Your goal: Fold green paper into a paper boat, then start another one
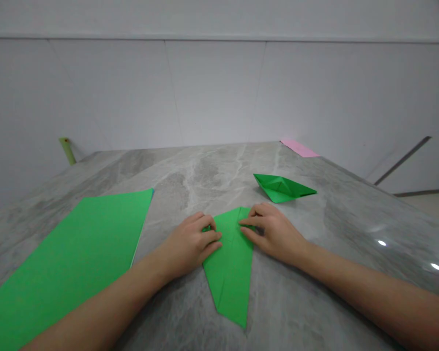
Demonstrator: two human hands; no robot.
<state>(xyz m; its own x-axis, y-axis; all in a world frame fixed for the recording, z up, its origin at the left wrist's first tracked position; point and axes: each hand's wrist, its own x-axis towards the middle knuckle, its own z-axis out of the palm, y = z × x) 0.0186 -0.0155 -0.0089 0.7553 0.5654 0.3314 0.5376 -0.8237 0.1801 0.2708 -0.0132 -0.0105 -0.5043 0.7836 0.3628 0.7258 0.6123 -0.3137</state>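
A partly folded green paper lies on the grey marble table right in front of me, pointed toward me. My left hand rests on its upper left edge with fingers curled and pressing the paper. My right hand presses the upper right edge, fingertips pinched on a fold near the top. Both hands meet at the paper's far end.
A stack of flat green sheets lies at the left. A finished green paper boat sits beyond my right hand. A pink sheet lies at the far right edge by the white wall. A green strip leans at the far left.
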